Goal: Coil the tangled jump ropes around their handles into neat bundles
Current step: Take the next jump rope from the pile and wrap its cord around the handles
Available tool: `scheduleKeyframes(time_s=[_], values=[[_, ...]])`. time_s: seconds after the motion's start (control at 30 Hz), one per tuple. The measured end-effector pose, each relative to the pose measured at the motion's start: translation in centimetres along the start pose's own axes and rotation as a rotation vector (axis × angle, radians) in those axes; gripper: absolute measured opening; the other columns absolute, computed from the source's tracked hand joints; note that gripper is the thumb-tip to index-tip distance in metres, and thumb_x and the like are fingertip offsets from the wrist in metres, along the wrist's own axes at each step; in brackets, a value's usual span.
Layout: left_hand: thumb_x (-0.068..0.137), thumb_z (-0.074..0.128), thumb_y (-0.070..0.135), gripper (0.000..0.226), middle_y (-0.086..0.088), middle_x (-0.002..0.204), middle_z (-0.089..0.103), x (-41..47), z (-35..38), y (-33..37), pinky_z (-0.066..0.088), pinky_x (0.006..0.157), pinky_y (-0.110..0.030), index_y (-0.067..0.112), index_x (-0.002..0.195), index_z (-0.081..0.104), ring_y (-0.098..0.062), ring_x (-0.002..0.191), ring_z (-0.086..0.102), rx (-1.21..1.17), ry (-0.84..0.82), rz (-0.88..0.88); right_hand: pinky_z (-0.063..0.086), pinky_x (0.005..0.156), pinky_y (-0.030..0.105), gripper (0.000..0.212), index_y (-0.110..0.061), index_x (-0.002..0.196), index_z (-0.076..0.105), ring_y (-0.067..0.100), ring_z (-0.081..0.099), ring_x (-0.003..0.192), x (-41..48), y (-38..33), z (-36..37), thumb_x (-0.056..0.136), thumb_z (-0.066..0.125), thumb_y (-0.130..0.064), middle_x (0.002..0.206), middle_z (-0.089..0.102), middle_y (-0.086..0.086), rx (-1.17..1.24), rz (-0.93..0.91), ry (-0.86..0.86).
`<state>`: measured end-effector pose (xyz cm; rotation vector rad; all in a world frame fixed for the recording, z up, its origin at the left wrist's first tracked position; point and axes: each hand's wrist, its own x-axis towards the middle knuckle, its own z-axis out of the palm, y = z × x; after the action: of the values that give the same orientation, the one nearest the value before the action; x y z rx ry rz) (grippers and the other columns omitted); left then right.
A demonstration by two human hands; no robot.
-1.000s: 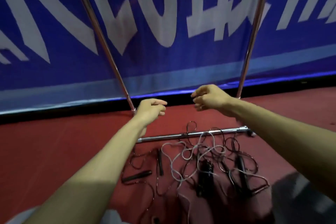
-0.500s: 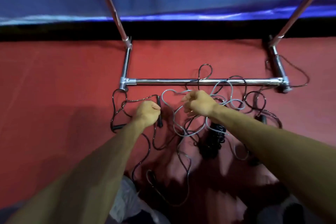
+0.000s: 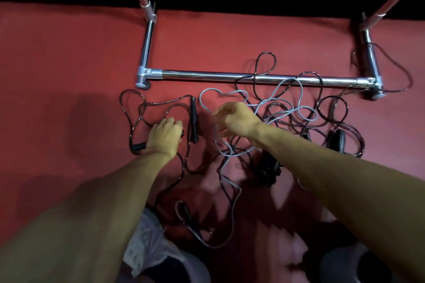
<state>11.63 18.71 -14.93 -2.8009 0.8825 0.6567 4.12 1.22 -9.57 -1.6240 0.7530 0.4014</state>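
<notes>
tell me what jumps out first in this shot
A tangle of black and grey jump ropes sprawls on the red floor before a chrome bar. The left hand grips a black handle at its left edge; the right hand is among loops of the grey rope.

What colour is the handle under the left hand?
Black; the handle shows at both sides of the left hand, head view.

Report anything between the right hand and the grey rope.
Nothing visible: the right hand is right at the grey rope. Dark ropes cross it near the metal bar, so pulling it free may snag.
</notes>
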Motion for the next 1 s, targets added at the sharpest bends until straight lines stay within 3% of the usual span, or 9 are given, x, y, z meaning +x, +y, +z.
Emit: scheduleKeyframes(time_s=[0.17,0.33,0.43,0.5,0.63,0.73,0.83,0.9,1.0], values=[[0.096,0.056,0.027,0.031,-0.01,0.123,0.052,-1.2,-6.8,3.2,0.043,0.089,-0.045,0.01,0.122,0.053,-0.036,0.116,0.054,-0.024,0.151,0.157,0.048,0.041,0.019,0.025,-0.015,0.076,0.056,0.011,0.053,0.04,-2.9,-2.8,-1.9,0.09,0.048,0.005,0.062,0.055,0.006,-0.034,-0.039,0.004],[0.094,0.058,0.035,0.033,-0.011,0.11,0.057,-4.0,-15.7,6.8,0.045,0.081,-0.046,0.011,0.117,0.058,-0.039,0.102,0.059,-0.084,0.434,0.299,0.049,0.042,0.021,0.022,-0.012,0.077,0.057,0.017,0.054,0.051,-7.5,-6.6,-5.3,0.09,0.048,0.004,0.07,0.056,0.006,-0.063,-0.153,0.064],[0.09,0.063,0.037,0.034,-0.012,0.107,0.062,-6.5,-21.5,9.1,0.047,0.081,-0.044,0.014,0.114,0.063,-0.038,0.101,0.06,-0.215,0.584,0.297,0.054,0.053,0.029,0.019,-0.01,0.081,0.056,0.019,0.055,0.056,-11.1,-9.0,-7.8,0.088,0.049,0.006,0.071,0.057,0.006,-0.083,-0.219,0.105],[0.087,0.068,0.035,0.034,-0.011,0.101,0.065,-8.1,-24.9,10.7,0.047,0.081,-0.04,0.013,0.113,0.065,-0.035,0.095,0.061,-0.383,0.656,0.295,0.055,0.067,0.039,0.017,-0.007,0.092,0.056,0.023,0.055,0.063,-13.4,-10.6,-9.2,0.083,0.057,0.007,0.074,0.057,0.012,-0.112,-0.282,0.119],[0.085,0.073,0.025,0.021,0.0,0.083,0.063,-11.5,-30.3,13.3,0.049,0.073,-0.028,0.011,0.099,0.065,-0.021,0.074,0.061,-0.83,0.737,0.26,0.047,0.061,0.031,0.019,-0.009,0.091,0.054,0.016,0.052,0.061,-17.4,-13.2,-11.5,0.082,0.069,-0.002,0.072,0.053,0.005,-0.165,-0.402,0.132],[0.088,0.07,0.014,0.018,-0.004,0.085,0.06,-13.9,-32.5,14.7,0.059,0.058,-0.028,0.009,0.096,0.055,-0.017,0.055,0.064,-1.246,0.68,0.262,0.041,0.069,0.027,0.01,-0.018,0.089,0.06,0.012,0.052,0.07,-19.5,-14.1,-13.6,0.086,0.068,-0.023,0.077,0.058,-0.003,-0.316,-0.512,0.258],[0.09,0.066,0.009,0.015,-0.006,0.082,0.057,-14.7,-32.7,15.0,0.059,0.061,-0.035,0.011,0.091,0.05,-0.012,0.045,0.063,-1.424,0.605,0.235,0.041,0.069,0.028,0.014,-0.012,0.089,0.067,0.012,0.055,0.07,-21.1,-14.5,-15.7,0.09,0.064,-0.026,0.077,0.065,0.002,-0.378,-0.579,0.294],[0.091,0.062,0.006,0.013,-0.003,0.081,0.059,-15.0,-31.9,14.9,0.057,0.064,-0.028,0.016,0.086,0.054,-0.01,0.052,0.064,-1.353,0.577,0.226,0.045,0.073,0.03,0.016,-0.012,0.09,0.068,0.016,0.06,0.074,-21.7,-14.2,-16.6,0.087,0.067,-0.028,0.082,0.07,0.007,-0.463,-0.609,0.314],[0.087,0.061,0.012,0.01,0.006,0.08,0.065,-15.3,-31.0,14.3,0.045,0.071,-0.016,0.019,0.086,0.068,-0.011,0.075,0.061,-0.77,0.575,0.286,0.042,0.071,0.02,0.02,-0.016,0.094,0.071,0.014,0.058,0.076,-22.2,-13.6,-17.2,0.081,0.073,-0.031,0.081,0.068,-0.001,-0.554,-0.685,0.381]])
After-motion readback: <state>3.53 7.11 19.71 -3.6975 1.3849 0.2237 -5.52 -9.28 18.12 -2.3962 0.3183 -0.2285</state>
